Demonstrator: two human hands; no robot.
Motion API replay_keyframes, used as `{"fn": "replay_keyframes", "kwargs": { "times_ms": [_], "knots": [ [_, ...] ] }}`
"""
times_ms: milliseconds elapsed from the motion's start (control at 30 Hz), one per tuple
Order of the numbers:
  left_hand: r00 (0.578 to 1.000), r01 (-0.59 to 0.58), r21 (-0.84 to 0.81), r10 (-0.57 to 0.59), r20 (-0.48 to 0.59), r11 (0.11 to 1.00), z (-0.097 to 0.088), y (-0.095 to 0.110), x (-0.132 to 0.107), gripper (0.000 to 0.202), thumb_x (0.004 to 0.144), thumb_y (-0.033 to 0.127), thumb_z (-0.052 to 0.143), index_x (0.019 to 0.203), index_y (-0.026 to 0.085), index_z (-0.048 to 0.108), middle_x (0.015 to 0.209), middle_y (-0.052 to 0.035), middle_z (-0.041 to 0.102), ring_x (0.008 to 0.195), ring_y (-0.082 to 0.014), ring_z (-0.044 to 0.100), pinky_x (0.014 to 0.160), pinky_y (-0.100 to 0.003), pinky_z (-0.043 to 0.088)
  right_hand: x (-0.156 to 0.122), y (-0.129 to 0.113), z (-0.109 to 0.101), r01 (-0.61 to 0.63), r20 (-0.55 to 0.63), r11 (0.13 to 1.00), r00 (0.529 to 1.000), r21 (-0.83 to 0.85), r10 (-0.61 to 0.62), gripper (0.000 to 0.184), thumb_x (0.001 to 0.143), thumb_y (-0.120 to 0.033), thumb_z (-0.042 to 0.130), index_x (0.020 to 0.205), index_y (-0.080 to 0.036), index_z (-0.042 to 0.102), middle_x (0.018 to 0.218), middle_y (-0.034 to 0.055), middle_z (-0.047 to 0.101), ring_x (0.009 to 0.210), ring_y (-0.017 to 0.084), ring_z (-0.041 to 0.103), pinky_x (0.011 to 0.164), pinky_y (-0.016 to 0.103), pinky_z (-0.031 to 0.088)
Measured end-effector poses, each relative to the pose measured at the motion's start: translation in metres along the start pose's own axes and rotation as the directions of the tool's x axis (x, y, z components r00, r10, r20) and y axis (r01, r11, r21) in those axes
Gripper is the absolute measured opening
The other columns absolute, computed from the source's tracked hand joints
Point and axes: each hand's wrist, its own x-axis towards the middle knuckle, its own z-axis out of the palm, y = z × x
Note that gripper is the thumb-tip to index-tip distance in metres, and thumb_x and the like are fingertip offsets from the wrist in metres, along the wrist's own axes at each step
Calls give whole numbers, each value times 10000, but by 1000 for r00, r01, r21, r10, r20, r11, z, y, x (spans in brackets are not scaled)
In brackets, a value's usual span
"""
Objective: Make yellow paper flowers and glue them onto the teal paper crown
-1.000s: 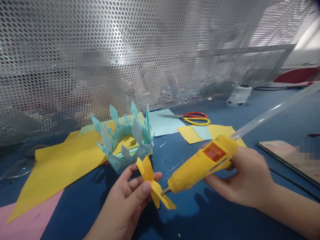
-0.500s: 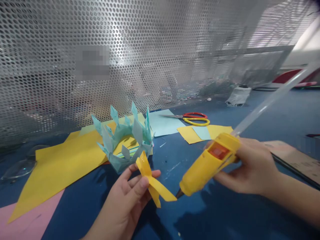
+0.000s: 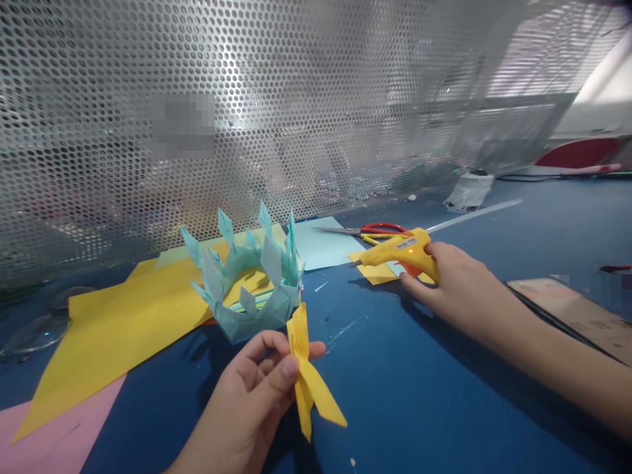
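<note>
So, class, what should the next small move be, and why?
Probably the right hand lets go of the glue gun and comes over to the yellow piece: the gun lies by the scissors, and the left hand alone pinches the piece beside the crown.

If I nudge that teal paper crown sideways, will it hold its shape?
Likely light: the teal paper crown is just folded paper, so it should slide easily. Its thin upright points look easily bent. As an open ring, it would probably squash if squeezed.

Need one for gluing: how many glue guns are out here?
1. The glue gun rests on yellow paper by the scissors, in the right hand. More could be hidden behind the mesh.
</note>
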Motion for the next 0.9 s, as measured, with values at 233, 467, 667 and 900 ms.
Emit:
{"fn": "replay_keyframes", "kwargs": {
  "times_ms": [233,467,667,900],
  "knots": [
    [999,0,33,-2,42,999,2,1,-3,261,789,285,764,795,203,517,1018,-49,744,668,-67,625,636,-178,486,-3,5,8,-2,57,1000,998,-8,2,316,919,-455,552,901,-145,612,788,-6,620,628,113,592,586,283,508],
    [999,-3,39,1,48,999,1,0,-3,240,790,274,760,805,200,532,997,-60,744,700,-90,637,646,-186,484,-17,-26,-12,303,-178,914,949,269,-261,244,859,-384,597,964,-164,596,1002,136,609,947,299,612,774,459,516],
    [996,-45,33,43,78,998,2,-3,-3,264,716,315,817,769,202,584,807,12,703,648,-80,600,608,-166,465,-56,-80,-39,596,-324,471,779,651,-538,211,849,-213,608,1031,-241,505,979,4,625,909,79,635,801,141,509],
    [993,-55,32,51,110,998,7,-2,-3,226,692,297,832,726,213,625,691,43,648,626,-71,568,595,-140,452,-66,-93,-42,551,-357,303,784,777,-508,203,808,-46,601,925,-211,599,890,37,673,852,123,662,776,194,546]
  ]
}}
